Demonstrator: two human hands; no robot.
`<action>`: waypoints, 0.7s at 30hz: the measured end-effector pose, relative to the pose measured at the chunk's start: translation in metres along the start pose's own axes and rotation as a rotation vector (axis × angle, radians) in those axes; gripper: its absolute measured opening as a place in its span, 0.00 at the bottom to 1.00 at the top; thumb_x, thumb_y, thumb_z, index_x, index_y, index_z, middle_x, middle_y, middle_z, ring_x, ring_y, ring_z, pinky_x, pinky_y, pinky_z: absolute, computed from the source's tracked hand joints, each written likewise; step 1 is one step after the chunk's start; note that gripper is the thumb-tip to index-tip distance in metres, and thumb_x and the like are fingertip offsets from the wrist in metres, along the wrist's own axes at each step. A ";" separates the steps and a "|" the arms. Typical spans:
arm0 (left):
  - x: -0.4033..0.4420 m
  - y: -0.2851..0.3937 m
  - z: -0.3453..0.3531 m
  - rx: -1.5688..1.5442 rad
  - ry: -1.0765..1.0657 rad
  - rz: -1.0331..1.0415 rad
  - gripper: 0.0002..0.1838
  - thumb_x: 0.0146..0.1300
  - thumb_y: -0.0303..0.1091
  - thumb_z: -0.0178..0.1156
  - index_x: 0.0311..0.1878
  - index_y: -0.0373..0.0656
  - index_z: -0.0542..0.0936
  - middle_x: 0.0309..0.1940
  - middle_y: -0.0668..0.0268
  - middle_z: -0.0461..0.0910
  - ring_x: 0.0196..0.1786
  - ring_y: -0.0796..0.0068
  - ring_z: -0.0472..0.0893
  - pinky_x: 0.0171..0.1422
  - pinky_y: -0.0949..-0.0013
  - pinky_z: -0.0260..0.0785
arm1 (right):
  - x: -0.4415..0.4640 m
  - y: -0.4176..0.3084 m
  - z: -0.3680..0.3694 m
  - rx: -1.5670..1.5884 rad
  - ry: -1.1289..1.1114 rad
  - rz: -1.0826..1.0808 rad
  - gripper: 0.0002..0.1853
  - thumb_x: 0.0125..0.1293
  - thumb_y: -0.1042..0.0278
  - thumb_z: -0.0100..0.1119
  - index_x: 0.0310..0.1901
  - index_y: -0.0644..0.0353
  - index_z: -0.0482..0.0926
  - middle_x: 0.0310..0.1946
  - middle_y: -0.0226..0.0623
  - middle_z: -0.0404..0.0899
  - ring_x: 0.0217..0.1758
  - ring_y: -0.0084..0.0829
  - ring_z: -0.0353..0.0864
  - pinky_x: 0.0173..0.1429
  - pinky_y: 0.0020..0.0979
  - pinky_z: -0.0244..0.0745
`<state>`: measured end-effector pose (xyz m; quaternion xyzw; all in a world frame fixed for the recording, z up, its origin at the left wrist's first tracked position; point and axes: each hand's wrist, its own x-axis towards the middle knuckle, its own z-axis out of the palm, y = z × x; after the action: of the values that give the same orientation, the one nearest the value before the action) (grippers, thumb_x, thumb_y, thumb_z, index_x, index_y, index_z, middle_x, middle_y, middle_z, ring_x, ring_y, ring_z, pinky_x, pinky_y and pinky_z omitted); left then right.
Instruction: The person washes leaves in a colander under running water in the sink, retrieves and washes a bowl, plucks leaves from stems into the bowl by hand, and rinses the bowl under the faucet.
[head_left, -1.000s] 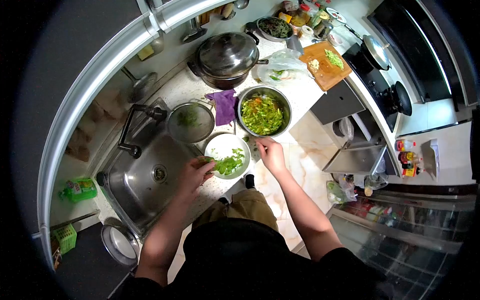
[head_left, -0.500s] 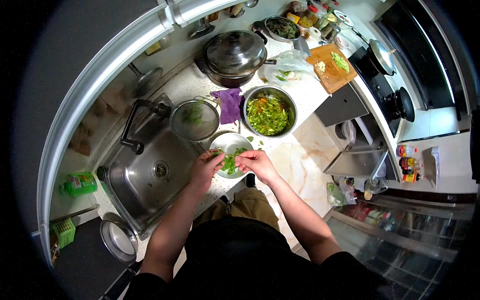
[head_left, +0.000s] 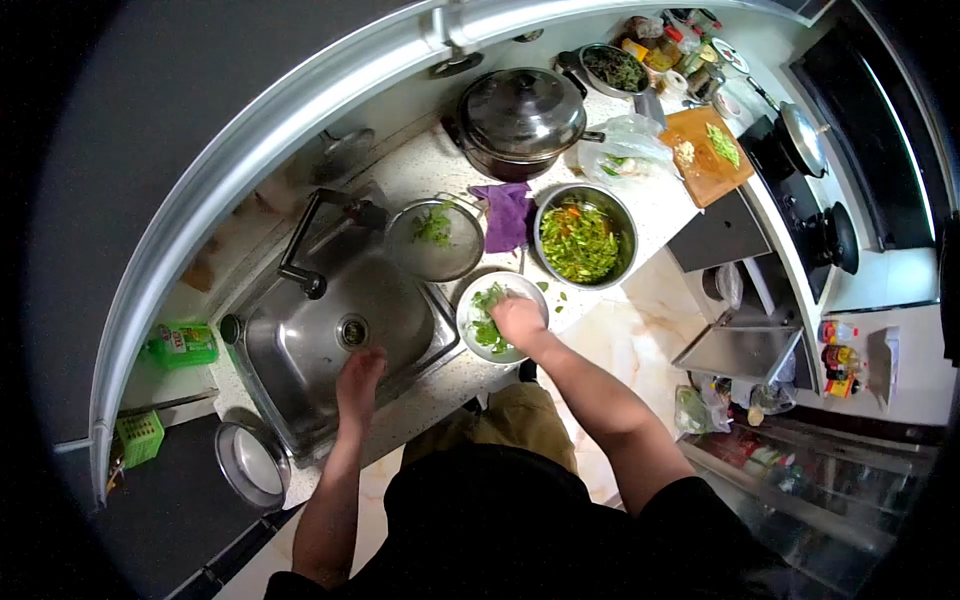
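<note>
the work looked partway: loose green leaves (head_left: 489,334) lay in the round white bowl (head_left: 467,322) at the person's twelve o'clock; leafy green sprigs (head_left: 433,225) in the round steel-mesh strainer (head_left: 430,266), eleven o'clock from it, seemed left. the leaves looked bright, flat and scattered. the right hand (head_left: 520,320) was over the bowl, the left hand (head_left: 360,379) over the grey steel sink (head_left: 400,318); whether their fingers pinched anything, i couldn't tell.

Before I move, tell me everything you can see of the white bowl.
The white bowl is round, smooth and open-topped; its material is unclear. It stands upright on the speckled counter, beside the sink, near the front edge. Green leaves lie inside; some inner wall is bare. The right hand reaches in, hiding part of its right side; whether it touches the bowl is unclear.
</note>
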<state>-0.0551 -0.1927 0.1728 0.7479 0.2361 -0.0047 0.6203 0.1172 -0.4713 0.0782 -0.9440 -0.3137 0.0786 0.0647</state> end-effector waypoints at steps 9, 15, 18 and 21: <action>-0.048 -0.022 -0.021 -0.273 0.055 -0.170 0.09 0.70 0.33 0.59 0.49 0.42 0.81 0.43 0.70 0.81 0.43 0.80 0.76 0.50 0.73 0.67 | 0.004 -0.003 -0.038 -0.065 -0.308 0.033 0.10 0.59 0.71 0.55 0.37 0.59 0.86 0.39 0.46 0.85 0.42 0.40 0.87 0.46 0.39 0.82; -0.043 -0.021 -0.023 -0.237 0.054 -0.205 0.10 0.70 0.33 0.59 0.50 0.41 0.81 0.43 0.69 0.82 0.44 0.80 0.77 0.51 0.73 0.68 | 0.001 -0.007 -0.080 -0.057 -0.224 0.151 0.08 0.56 0.73 0.57 0.33 0.57 0.86 0.36 0.44 0.86 0.41 0.40 0.87 0.42 0.37 0.82; -0.037 -0.026 -0.031 -0.227 0.076 -0.197 0.10 0.70 0.34 0.58 0.50 0.41 0.81 0.42 0.69 0.82 0.43 0.80 0.78 0.50 0.74 0.69 | 0.004 -0.011 -0.124 -0.083 -0.133 0.101 0.06 0.54 0.74 0.58 0.29 0.59 0.85 0.32 0.46 0.85 0.37 0.43 0.87 0.40 0.40 0.82; -0.045 -0.009 -0.049 -0.198 0.106 -0.209 0.10 0.70 0.34 0.58 0.50 0.41 0.81 0.41 0.69 0.82 0.44 0.79 0.78 0.49 0.74 0.69 | 0.018 -0.034 -0.190 -0.110 -0.101 -0.275 0.05 0.51 0.74 0.58 0.27 0.63 0.83 0.29 0.47 0.84 0.36 0.45 0.85 0.40 0.43 0.80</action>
<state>-0.1120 -0.1616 0.1894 0.6538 0.3444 -0.0064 0.6737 0.1472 -0.4472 0.2678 -0.8890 -0.4469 0.0992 0.0069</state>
